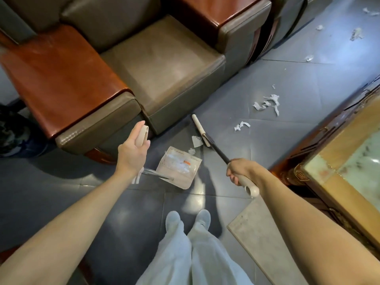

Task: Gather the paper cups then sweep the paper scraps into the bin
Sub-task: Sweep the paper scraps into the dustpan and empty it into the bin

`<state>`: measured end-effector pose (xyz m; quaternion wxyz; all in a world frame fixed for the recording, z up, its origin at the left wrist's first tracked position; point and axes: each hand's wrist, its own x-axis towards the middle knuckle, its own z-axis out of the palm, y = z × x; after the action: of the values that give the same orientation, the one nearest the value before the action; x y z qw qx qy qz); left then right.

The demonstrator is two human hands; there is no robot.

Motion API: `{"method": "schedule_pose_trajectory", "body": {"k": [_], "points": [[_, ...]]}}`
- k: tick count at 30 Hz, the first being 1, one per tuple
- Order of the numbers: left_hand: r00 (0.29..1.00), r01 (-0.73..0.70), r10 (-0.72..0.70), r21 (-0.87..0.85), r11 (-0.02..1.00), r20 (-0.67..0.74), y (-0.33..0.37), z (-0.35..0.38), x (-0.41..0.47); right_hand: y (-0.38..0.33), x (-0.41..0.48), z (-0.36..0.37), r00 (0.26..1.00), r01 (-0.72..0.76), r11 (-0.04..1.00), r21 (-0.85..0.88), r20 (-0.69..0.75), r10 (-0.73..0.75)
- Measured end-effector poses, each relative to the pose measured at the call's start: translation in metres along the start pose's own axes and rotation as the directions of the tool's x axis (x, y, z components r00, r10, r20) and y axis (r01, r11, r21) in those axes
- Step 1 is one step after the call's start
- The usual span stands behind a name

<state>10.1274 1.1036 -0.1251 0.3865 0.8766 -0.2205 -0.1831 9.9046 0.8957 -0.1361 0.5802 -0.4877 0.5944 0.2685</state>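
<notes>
Paper scraps [267, 102] lie scattered on the grey floor [298, 83], between the armchair [164, 64] on my left and the table [349, 161] on my right; a few more sit inside the dustpan [178, 167]. The dustpan rests on the floor near the armchair's corner. The broom [200, 130] has its head down just beyond it, touching a scrap. My left hand [131, 155] grips the dustpan's long handle, and my right hand [240, 171] is wrapped around the broom's handle.

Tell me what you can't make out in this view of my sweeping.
Head view:
- Dustpan contents: blurred, scraps or cups unclear.
- Its pole: partly hidden behind left hand.
- Broom grip: covered by right hand.
- Table: cut off by right edge.
- Far scraps: too small to count.
</notes>
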Motion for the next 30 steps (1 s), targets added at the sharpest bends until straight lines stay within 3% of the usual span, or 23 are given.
{"method": "schedule_pose_trajectory", "body": {"k": [4,10,15,17,22,24,27,30], "points": [[1.000,-0.005,0.005,0.003,1.000,0.026,0.007,0.001,0.023,-0.023,0.010,-0.008,0.998,-0.063,0.998,-0.011,0.022,0.063],[0.978,-0.060,0.051,0.037,0.997,0.204,0.006,-0.015,0.057,-0.024,0.014,0.002,0.988,-0.129,0.955,-0.266,-0.122,0.099],[0.970,-0.089,0.077,0.041,0.995,0.232,-0.003,-0.024,0.060,-0.021,0.006,0.024,0.982,-0.057,0.843,-0.535,-0.183,-0.050],[0.965,-0.113,0.101,0.038,0.993,0.241,-0.003,-0.024,0.065,-0.015,0.000,0.030,0.990,-0.046,0.797,-0.602,-0.135,-0.045],[0.926,-0.206,0.194,0.000,0.979,0.324,0.013,-0.012,0.076,-0.005,-0.034,0.026,0.998,-0.047,0.825,-0.563,0.010,0.063],[0.912,-0.211,0.196,0.003,0.977,0.361,0.022,-0.005,0.078,0.001,-0.049,0.016,0.993,-0.067,0.882,-0.467,0.051,0.102],[0.903,-0.196,0.183,-0.006,0.981,0.388,0.033,0.002,0.086,0.012,-0.072,-0.006,0.990,-0.116,0.965,-0.235,0.049,0.131],[0.898,-0.200,0.183,0.000,0.980,0.399,0.046,0.011,0.094,0.020,-0.088,-0.028,0.995,-0.091,0.978,-0.187,0.009,0.095]]}}
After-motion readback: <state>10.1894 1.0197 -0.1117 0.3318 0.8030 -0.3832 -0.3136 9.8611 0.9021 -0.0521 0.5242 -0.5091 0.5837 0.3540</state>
